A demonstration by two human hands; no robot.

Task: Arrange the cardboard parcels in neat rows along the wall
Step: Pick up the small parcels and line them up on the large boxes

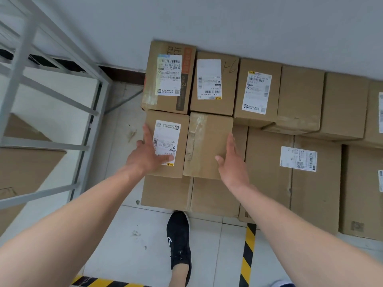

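Left hand (148, 155), right hand (233, 162) flat, fingers straight, flanking labelled parcel (167, 141) and taped parcel (209, 146), second row off wall (228, 21). Risk: uneven push skews pair, taped one slides off lower box (215, 197).

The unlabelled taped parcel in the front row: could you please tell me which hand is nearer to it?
Right. The right hand rests on the taped parcel at its right edge; the left hand rests on the labelled parcel beside it, to its left.
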